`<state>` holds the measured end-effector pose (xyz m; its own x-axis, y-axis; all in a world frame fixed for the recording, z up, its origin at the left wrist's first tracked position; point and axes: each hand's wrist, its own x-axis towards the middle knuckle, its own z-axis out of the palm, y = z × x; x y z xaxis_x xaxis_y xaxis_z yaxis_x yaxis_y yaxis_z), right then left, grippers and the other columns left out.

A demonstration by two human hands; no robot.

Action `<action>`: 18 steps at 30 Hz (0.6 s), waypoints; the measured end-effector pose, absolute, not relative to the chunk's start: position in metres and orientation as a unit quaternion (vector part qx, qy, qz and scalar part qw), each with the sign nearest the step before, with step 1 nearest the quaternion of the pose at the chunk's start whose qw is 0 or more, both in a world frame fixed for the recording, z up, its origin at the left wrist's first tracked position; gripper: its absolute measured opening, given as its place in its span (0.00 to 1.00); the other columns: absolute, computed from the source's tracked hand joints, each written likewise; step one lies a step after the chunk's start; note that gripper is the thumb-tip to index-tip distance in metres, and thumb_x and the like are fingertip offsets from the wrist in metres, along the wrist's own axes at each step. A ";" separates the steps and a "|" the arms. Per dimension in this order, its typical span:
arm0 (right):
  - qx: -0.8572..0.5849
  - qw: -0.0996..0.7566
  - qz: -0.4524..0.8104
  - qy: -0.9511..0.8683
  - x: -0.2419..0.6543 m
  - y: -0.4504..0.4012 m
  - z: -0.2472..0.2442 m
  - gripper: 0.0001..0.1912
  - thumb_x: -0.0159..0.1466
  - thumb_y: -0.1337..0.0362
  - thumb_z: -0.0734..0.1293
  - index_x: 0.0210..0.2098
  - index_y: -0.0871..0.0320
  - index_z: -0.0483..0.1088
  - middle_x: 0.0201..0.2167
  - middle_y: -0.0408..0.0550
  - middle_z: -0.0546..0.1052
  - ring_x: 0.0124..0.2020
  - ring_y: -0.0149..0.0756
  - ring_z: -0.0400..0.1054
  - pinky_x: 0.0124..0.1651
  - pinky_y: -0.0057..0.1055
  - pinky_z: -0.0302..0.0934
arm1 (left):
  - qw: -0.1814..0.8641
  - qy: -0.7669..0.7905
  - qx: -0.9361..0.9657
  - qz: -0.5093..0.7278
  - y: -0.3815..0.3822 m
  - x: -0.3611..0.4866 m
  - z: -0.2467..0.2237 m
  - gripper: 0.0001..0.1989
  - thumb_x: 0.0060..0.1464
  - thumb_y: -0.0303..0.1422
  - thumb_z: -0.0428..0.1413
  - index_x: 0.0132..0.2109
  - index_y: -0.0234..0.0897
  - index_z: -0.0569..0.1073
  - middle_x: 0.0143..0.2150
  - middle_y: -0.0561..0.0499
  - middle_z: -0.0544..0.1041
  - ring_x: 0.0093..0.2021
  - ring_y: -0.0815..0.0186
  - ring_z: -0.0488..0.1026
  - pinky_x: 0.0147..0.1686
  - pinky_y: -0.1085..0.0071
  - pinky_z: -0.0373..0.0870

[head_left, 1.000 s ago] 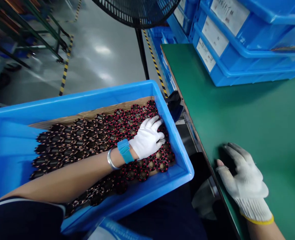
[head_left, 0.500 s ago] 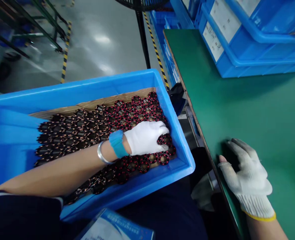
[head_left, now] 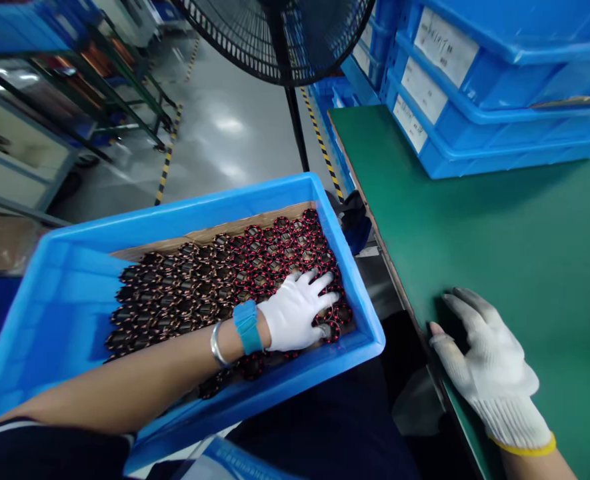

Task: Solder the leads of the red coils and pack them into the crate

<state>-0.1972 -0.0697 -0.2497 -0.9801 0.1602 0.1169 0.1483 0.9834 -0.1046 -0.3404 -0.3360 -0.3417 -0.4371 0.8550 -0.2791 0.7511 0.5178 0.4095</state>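
My left hand (head_left: 297, 310), in a white glove with a blue wrist strap, lies with fingers spread over small wound motor stators (head_left: 285, 248). These dark rings, with red windings on the right and copper-coloured ones on the left, stand in close rows in a blue plastic bin (head_left: 175, 215). The rings beneath the palm are hidden. On the green tabletop (head_left: 479, 233) rests my right hand (head_left: 495, 360), in a white knitted glove with a yellow cuff. Its thumb is apart from the fingers, and nothing shows in its grasp.
Blue labelled bins (head_left: 475, 100) are stacked at the table's far side. Beyond the stator bin stands a black pedestal fan (head_left: 279, 40). A green-framed rack (head_left: 119, 93) stands on the floor at upper left. Brown cardboard (head_left: 195, 237) lines the bin.
My left hand has gone from being closed around a stator near the bin's right end to lying with fingers spread. The view has tilted up, showing more of the fan. My right hand stays on the table.
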 end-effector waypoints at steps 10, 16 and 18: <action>-0.072 0.064 0.054 -0.994 -0.192 -0.071 -0.251 0.25 0.61 0.52 0.64 0.53 0.58 0.67 0.55 0.55 0.69 0.53 0.50 0.66 0.53 0.47 0.66 | 0.350 0.773 0.530 0.006 -0.307 -0.369 -0.323 0.36 0.40 0.53 0.58 0.55 0.40 0.71 0.55 0.37 0.66 0.45 0.45 0.71 0.38 0.52 0.72; -0.075 0.074 0.054 -0.993 -0.187 -0.073 -0.251 0.25 0.61 0.53 0.64 0.53 0.59 0.67 0.56 0.54 0.68 0.54 0.50 0.65 0.55 0.46 0.65 | 0.356 0.753 0.552 -0.033 -0.305 -0.374 -0.329 0.40 0.34 0.45 0.64 0.58 0.43 0.68 0.58 0.37 0.64 0.47 0.44 0.71 0.42 0.52 0.72; -0.073 0.074 0.057 -0.993 -0.187 -0.073 -0.251 0.25 0.61 0.53 0.64 0.53 0.59 0.67 0.56 0.54 0.68 0.54 0.50 0.65 0.55 0.46 0.64 | 0.353 0.758 0.548 -0.038 -0.305 -0.374 -0.331 0.40 0.35 0.46 0.64 0.58 0.45 0.68 0.59 0.38 0.64 0.47 0.44 0.71 0.42 0.52 0.72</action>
